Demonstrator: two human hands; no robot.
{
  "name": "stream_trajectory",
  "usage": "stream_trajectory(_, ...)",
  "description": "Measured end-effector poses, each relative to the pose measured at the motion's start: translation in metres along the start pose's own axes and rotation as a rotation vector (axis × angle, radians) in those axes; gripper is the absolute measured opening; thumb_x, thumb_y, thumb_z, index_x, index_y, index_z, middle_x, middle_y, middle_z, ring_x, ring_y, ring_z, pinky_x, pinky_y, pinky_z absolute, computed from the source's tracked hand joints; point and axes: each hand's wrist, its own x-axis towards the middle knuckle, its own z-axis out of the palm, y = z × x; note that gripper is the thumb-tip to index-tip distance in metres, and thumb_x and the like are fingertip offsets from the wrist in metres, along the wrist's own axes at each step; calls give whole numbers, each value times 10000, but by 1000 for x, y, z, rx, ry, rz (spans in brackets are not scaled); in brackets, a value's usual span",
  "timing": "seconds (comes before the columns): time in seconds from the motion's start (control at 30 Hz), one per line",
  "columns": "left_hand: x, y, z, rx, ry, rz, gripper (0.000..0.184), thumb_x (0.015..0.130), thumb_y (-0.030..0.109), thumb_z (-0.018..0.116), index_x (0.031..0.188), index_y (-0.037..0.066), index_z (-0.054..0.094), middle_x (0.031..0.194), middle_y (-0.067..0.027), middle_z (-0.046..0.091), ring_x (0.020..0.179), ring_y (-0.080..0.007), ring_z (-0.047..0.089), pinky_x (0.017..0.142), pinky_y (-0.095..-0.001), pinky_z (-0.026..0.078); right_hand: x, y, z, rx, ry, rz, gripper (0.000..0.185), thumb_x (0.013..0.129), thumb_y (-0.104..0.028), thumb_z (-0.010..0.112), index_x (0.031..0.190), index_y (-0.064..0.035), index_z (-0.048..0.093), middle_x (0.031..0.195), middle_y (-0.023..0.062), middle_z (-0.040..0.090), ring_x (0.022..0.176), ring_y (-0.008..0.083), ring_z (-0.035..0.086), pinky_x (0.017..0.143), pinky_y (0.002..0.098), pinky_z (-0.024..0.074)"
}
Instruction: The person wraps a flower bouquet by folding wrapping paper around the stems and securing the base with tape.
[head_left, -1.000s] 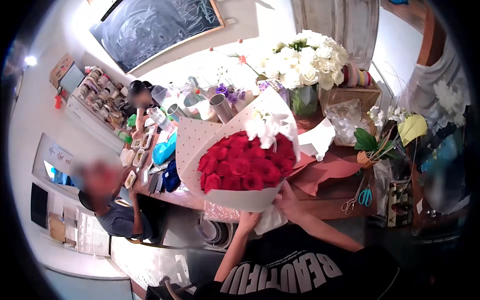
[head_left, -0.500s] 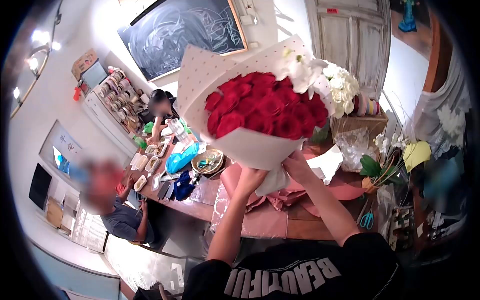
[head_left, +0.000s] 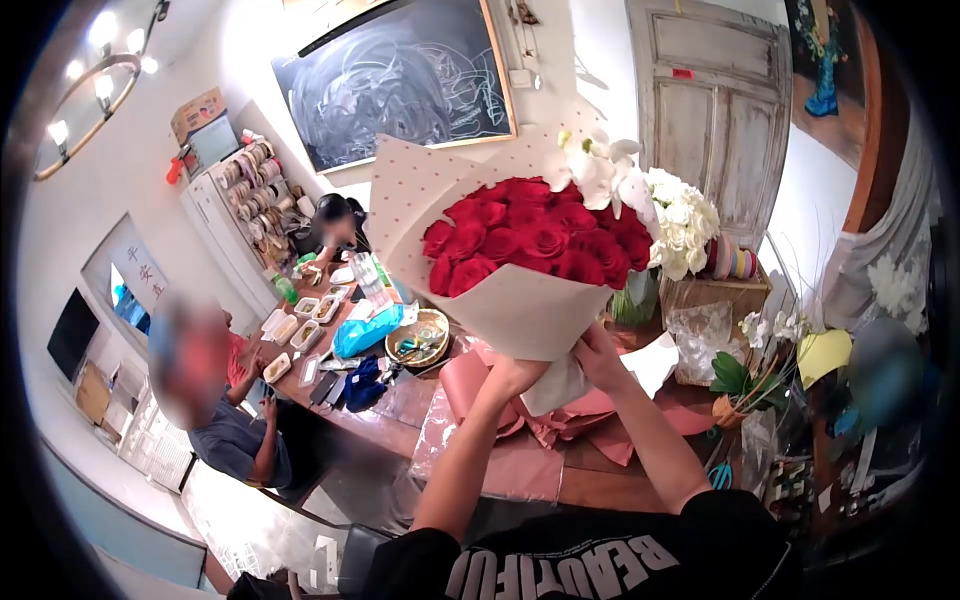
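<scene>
Smudged blackboard (head_left: 395, 90) behind; bouquet (head_left: 540, 250): red roses (head_left: 545, 238), dotted pale wrap (head_left: 410, 205).

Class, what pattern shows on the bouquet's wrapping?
Small pinkish dots on pale wrapping paper, best seen in the head view.

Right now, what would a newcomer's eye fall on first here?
Probably the red rose bouquet, held up mid-picture by the left hand and right hand. White blooms stand out at its upper right, and the scribbled chalkboard shows at the top, left of centre.
</scene>
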Motion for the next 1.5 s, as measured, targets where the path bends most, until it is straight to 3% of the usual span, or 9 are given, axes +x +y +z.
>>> stream_trajectory(0.23, -20, 4, 7, -124, 81, -152, 310, 784, 155, 723, 1032, -2, 625, 956, -105, 649, 898, -207, 610, 775, -336, 484, -4, 9, 0, 209, 135, 6, 248, 922, -67, 519, 1158, 7, 518, 1102, 46, 590, 1016, 129, 543, 896, 274, 433)
stream_trajectory(0.3, -39, -9, 23, -184, 538, -57, 292, 724, 97, 761, 967, -13, 644, 897, -98, 649, 859, -203, 610, 771, -321, 478, -11, 11, 5, 240, 210, 38, 207, 915, -58, 522, 1106, 17, 552, 1098, 58, 601, 990, 122, 555, 867, 268, 445)
stream_trajectory(0.43, -58, -16, 35, -113, 726, -99, 204, 684, 8, 745, 871, -17, 666, 863, -99, 653, 823, -201, 612, 755, -309, 475, -24, 28, 8, 192, 159, -42, 274, 909, -26, 519, 1178, 24, 507, 1138, 81, 592, 1034, 148, 567, 902, 294, 456)
stream_trajectory(0.77, -62, -17, 10, -1, 524, 3, 183, 731, 43, 706, 908, 4, 688, 896, -98, 685, 872, -224, 634, 781, -318, 485, -30, 51, 9, 457, 145, 79, 367, 891, -3, 559, 1246, -19, 470, 1187, 72, 557, 1084, 168, 547, 948, 309, 438)
stream_trajectory(0.97, -75, -50, 24, -180, 460, -147, 180, 762, 57, 684, 935, 8, 698, 911, -102, 684, 901, -254, 623, 801, -331, 477, -46, 62, 12, 403, 171, 128, 462, 829, 10, 638, 1256, -32, 466, 1192, 62, 556, 1071, 165, 550, 933, 307, 448)
stream_trajectory(1.27, -77, -54, 37, 236, 311, -10, 284, 822, 131, 659, 1085, 25, 634, 1089, -147, 594, 1112, -292, 497, 944, -384, 395, -52, 72, 1, 338, 278, 96, 484, 715, 66, 647, 1179, 5, 525, 1138, 53, 589, 1034, 157, 566, 893, 308, 460)
stream_trajectory(1.4, -69, -43, 29, -161, 32, 9, 497, 828, 238, 705, 1240, 25, 527, 1286, -135, 501, 1210, -259, 454, 1011, -374, 361, -57, 57, 9, 380, 188, 42, 506, 715, 28, 641, 1209, 6, 538, 1192, 87, 594, 1098, 166, 551, 930, 314, 446)
stream_trajectory(1.47, -65, -63, 27, -233, -146, -259, 556, 806, 224, 733, 1277, 43, 501, 1320, -112, 487, 1223, -223, 449, 1001, -369, 377, -66, 68, 7, 415, 208, 56, 494, 724, -19, 656, 1209, -13, 562, 1234, 100, 582, 1148, 214, 537, 965, 348, 428)
stream_trajectory(1.5, -66, -76, 30, -320, -130, -360, 616, 785, 215, 754, 1312, 68, 470, 1336, -99, 481, 1204, -211, 471, 979, -360, 404, -67, 87, -8, -231, 119, -111, 476, 737, -44, 661, 1202, -21, 567, 1241, 98, 575, 1157, 245, 530, 975, 368, 420)
